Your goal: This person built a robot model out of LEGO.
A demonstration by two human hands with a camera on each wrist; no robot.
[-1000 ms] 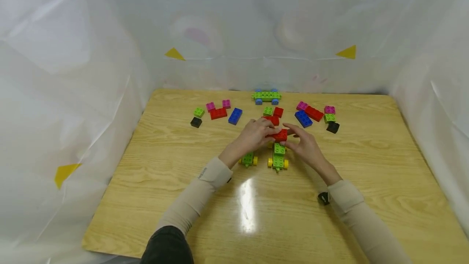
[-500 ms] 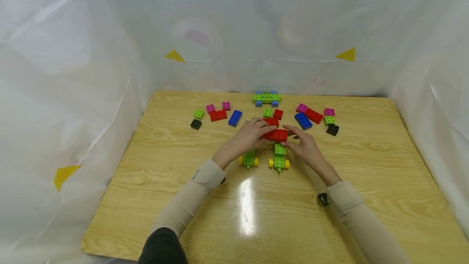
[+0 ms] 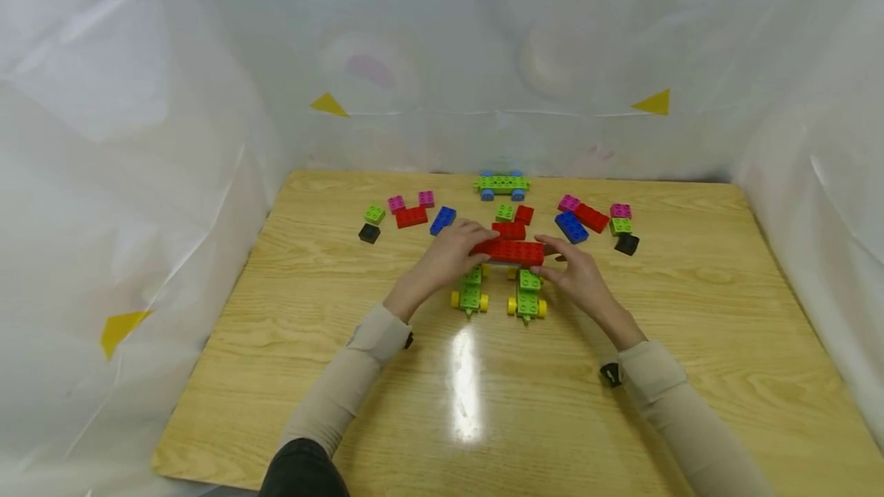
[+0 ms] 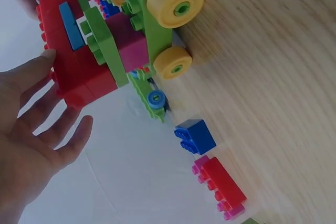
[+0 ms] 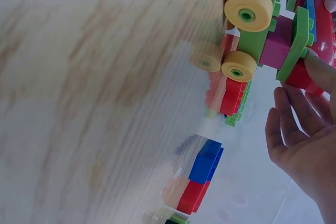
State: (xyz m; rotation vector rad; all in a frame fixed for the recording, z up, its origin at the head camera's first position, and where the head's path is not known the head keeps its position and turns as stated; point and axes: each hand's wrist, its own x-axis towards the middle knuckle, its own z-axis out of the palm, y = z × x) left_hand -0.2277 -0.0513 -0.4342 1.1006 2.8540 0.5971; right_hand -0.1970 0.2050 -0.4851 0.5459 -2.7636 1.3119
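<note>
A long red row of bricks (image 3: 512, 252) spans two green wheeled bases, the left base (image 3: 470, 299) and the right base (image 3: 528, 304), both on yellow wheels. Between base and row, each side has a magenta brick (image 4: 127, 45) topped by a flat green brick (image 4: 105, 45). A thin blue brick (image 4: 72, 25) shows on the row's underside between the two supports. My left hand (image 3: 442, 259) holds the row's left end, thumb on the near side and fingers behind. At the right end, my right hand (image 3: 576, 274) pinches the row between thumb and fingers.
Just behind the row lie a red brick (image 3: 509, 231), a small green brick (image 3: 505, 212) and a small red one (image 3: 524, 215). A green base with blue wheels (image 3: 502, 185) stands at the back edge. Loose bricks lie left and right, including a blue brick (image 3: 571, 227).
My left hand has slid leftward along the red row to its left end, uncovering the bricks and more of the left base. The right hand has stayed at the right end.
</note>
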